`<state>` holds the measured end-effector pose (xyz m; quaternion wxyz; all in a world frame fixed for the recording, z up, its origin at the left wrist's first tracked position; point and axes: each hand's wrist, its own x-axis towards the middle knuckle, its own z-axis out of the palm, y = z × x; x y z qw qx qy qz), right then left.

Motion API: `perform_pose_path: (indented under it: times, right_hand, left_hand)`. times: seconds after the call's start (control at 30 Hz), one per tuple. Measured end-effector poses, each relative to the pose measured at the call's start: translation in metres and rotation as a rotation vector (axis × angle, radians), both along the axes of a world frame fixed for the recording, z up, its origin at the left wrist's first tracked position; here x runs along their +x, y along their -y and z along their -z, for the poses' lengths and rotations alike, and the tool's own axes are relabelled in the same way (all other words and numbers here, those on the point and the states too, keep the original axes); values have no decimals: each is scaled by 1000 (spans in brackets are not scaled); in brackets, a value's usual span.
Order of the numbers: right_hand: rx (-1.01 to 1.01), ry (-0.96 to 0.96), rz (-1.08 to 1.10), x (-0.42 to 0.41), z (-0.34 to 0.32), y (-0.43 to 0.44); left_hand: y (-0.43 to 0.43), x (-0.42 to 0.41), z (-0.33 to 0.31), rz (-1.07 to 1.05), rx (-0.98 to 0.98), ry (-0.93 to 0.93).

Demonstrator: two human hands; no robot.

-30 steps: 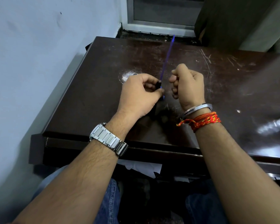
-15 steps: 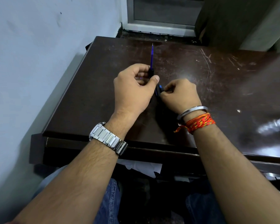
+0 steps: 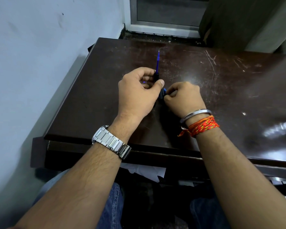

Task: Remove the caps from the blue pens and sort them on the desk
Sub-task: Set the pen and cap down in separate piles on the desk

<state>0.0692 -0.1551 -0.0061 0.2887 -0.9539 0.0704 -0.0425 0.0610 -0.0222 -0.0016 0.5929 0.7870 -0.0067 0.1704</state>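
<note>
— Denim at the frame's bottom, then both forearms reaching over the near edge of the dark wooden desk. Steel watch on the left wrist; steel bangle and orange-red thread on the right.

— Left hand?

— Curled into a loose fist, thumb pressed across, closed around the black grip of a blue pen. Barrel rises past the fingertips, pointing away, tip bare.

— Right hand?

— Just beside the left thumb, fingers bunched tight, pinching something small and blue, probably the cap. It sits between the two hands, mostly hidden; hard to be sure.

— Beyond the fingers?

— Scratched desk top, a glare patch just past the right knuckles, then a window frame. Pale blue wall left of the left hand.
</note>
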Motion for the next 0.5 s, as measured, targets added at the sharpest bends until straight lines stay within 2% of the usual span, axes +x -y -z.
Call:
perform_pose_path:
  times: [0.13,0.3,0.43,0.5]
  right_hand:
    - [27,14,35,1,1,4]
    - [306,241,235,6,-5,3]
    - [901,295,249,10,-18,0]
    - [1103,303,222,8,-23,0]
  left_hand:
    - [1,-1,0,9,18,-35]
    - [2,-2,0,123,50,-95]
    - [5,-2,4,209,115,-131]
    - [5,-1,6,230,136,-144]
